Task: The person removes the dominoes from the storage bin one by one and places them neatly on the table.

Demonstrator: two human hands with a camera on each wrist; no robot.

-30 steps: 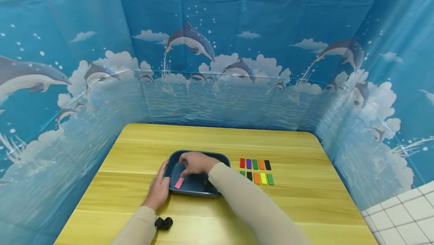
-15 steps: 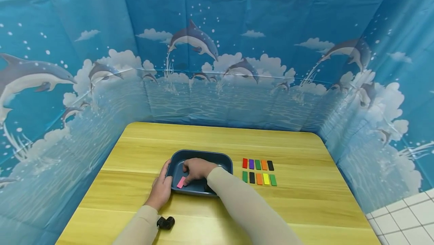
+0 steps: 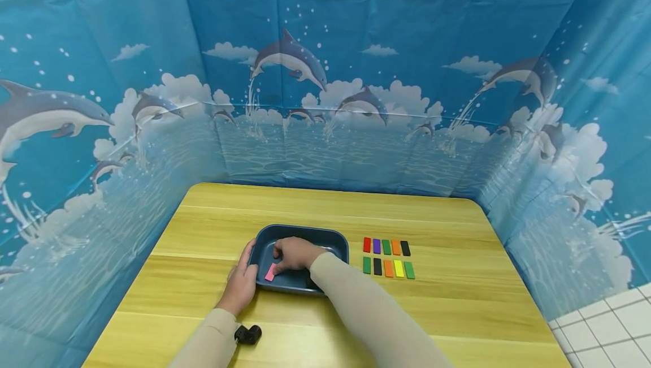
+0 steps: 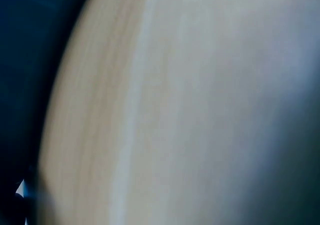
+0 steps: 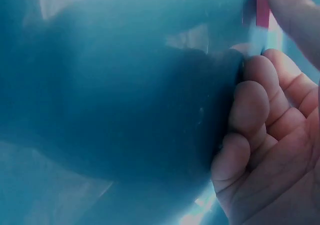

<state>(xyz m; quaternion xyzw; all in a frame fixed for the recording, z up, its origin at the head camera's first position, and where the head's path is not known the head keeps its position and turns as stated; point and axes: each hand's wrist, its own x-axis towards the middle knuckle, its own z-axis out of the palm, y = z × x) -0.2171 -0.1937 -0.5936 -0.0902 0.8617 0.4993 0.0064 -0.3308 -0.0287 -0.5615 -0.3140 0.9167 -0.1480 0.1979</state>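
Observation:
The person's left hand (image 3: 241, 283) rests against the left side of a dark blue tray (image 3: 333, 234), fingers along the outer wall and thumb at the front left corner. Inside the tray lies a flat pink block (image 3: 270, 272), near that same corner. The right hand (image 3: 296, 253) reaches in from the right, its thumb right at the block's edge. In the right wrist view the pink block (image 5: 263, 6) shows edge-on beside the thumb (image 5: 296, 16), with the other fingers loosely bent below. Only the tabletop and a dark edge appear in the left wrist view.
Right of the tray, two rows of flat coloured blocks lie on the wooden table (image 3: 447, 311), among them a red block (image 3: 367, 245) and a yellow block (image 3: 399, 269). A black wrist camera (image 3: 248, 334) sits by the left sleeve. Dolphin-print curtains (image 3: 325, 130) surround the table.
The right hand has lowered inside the tray and its thumb has come to the pink block, which has slid slightly toward the tray's far side. The left hand has kept its place.

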